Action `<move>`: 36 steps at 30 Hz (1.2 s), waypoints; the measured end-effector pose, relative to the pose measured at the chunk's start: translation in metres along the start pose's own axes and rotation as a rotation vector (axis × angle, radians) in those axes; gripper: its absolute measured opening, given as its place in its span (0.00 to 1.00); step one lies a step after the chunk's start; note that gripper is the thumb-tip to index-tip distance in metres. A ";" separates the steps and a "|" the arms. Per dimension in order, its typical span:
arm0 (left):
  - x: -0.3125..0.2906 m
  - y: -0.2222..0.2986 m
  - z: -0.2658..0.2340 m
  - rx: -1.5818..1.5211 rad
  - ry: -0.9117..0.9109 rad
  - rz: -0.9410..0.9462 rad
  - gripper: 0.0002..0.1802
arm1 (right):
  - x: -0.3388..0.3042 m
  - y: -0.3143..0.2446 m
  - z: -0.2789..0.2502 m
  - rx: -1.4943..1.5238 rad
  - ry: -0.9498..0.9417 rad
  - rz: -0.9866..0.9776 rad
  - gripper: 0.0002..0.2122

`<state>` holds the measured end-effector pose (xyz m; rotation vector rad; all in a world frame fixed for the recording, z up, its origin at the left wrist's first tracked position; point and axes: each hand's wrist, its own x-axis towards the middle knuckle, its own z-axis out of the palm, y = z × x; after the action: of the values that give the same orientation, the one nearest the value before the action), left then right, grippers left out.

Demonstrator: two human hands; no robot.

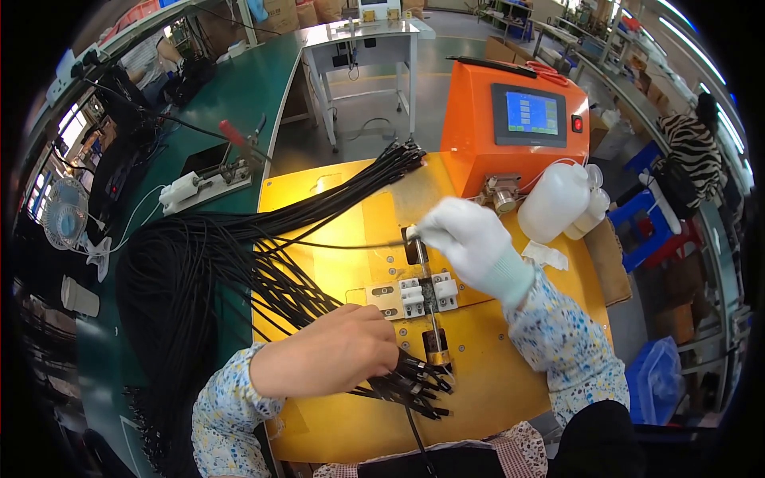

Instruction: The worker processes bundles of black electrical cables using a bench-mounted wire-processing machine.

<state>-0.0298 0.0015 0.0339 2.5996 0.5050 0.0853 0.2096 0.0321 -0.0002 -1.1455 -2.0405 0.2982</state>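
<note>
My bare left hand (343, 350) is closed over a bundle of black cables (295, 279). Their metal-tipped ends (410, 386) fan out past its fingers; how many it grips is hidden. In a white glove with a pale green cuff, my right hand (470, 243) pinches near the far end of a metal fixture. One black cable (343, 244) runs from the left to those fingertips. The fixture has a slim metal rod (433, 319) between two dark holders, with white clamp blocks (412, 296) beside its middle. It stands on a yellow work plate (494, 382).
An orange machine (510, 119) with a screen stands beyond my right hand. White plastic bottles (552, 203) and a crumpled tissue (546, 255) are beside it. More cables drape over the green table (247, 88) at left, near a red-handled toggle clamp (231, 134).
</note>
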 end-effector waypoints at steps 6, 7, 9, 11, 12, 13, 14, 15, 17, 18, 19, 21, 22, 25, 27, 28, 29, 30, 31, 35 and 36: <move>0.023 -0.009 0.020 0.041 0.491 -0.202 0.18 | -0.053 -0.019 -0.012 0.200 -0.092 0.314 0.05; 0.026 -0.011 0.026 -0.111 0.411 -0.246 0.16 | -0.056 -0.020 -0.011 0.193 -0.087 0.318 0.05; 0.029 -0.019 0.038 -0.102 0.470 -0.154 0.11 | -0.057 -0.026 -0.008 0.224 -0.113 0.312 0.05; 0.030 -0.021 0.043 -0.272 0.500 -0.184 0.07 | -0.057 -0.029 -0.011 0.251 -0.141 0.368 0.05; 0.031 -0.019 0.045 -0.272 0.497 -0.180 0.07 | -0.057 -0.029 -0.012 0.276 -0.173 0.425 0.05; 0.032 -0.016 0.047 -0.314 0.503 -0.226 0.07 | -0.058 -0.029 -0.011 0.275 -0.170 0.427 0.05; 0.032 -0.014 0.048 -0.357 0.510 -0.272 0.07 | -0.059 -0.030 -0.009 0.322 -0.164 0.464 0.05; 0.032 -0.013 0.048 -0.356 0.507 -0.269 0.07 | -0.060 -0.029 -0.008 0.368 -0.158 0.502 0.06; 0.030 -0.012 0.048 -0.384 0.443 -0.342 0.08 | -0.061 -0.026 -0.005 0.370 -0.146 0.470 0.06; 0.030 -0.013 0.050 -0.383 0.443 -0.342 0.08 | -0.062 -0.024 -0.003 0.370 -0.136 0.438 0.06; 0.031 -0.015 0.053 -0.211 0.515 -0.269 0.10 | -0.061 -0.022 -0.002 0.371 -0.137 0.438 0.06; 0.030 -0.017 0.059 -0.040 0.587 -0.195 0.12 | -0.057 -0.016 0.000 0.164 -0.101 0.197 0.04; 0.028 -0.017 0.063 0.165 0.553 -0.161 0.15 | -0.057 -0.012 0.002 0.161 -0.104 0.197 0.04; 0.027 -0.016 0.069 0.438 0.497 -0.128 0.19 | -0.050 -0.005 0.004 -0.026 -0.120 0.053 0.03; 0.029 -0.011 0.066 0.520 0.462 -0.127 0.20 | -0.028 0.005 -0.012 0.058 -0.224 0.134 0.04; 0.028 -0.013 0.067 0.536 0.431 -0.109 0.20 | -0.012 0.011 -0.011 -0.081 -0.189 0.081 0.04; 0.028 -0.015 0.067 0.552 0.399 -0.093 0.21 | 0.009 0.017 -0.005 -0.218 -0.154 0.028 0.04; 0.023 -0.018 0.069 0.557 0.388 -0.110 0.21 | 0.032 0.022 0.010 -0.332 -0.193 0.006 0.06; 0.025 -0.018 0.069 0.555 0.402 -0.096 0.21 | 0.054 0.026 0.017 -0.481 -0.226 -0.005 0.07; 0.030 -0.014 0.068 0.555 0.401 -0.088 0.21 | 0.120 0.064 0.061 -0.772 -0.404 -0.154 0.11; 0.029 -0.014 0.068 0.558 0.398 -0.095 0.21 | 0.129 0.063 0.066 -0.765 -0.403 -0.158 0.11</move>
<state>0.0027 -0.0074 -0.0332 3.1069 0.8997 0.5018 0.1622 0.1819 -0.0136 -1.4270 -2.6966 -0.4070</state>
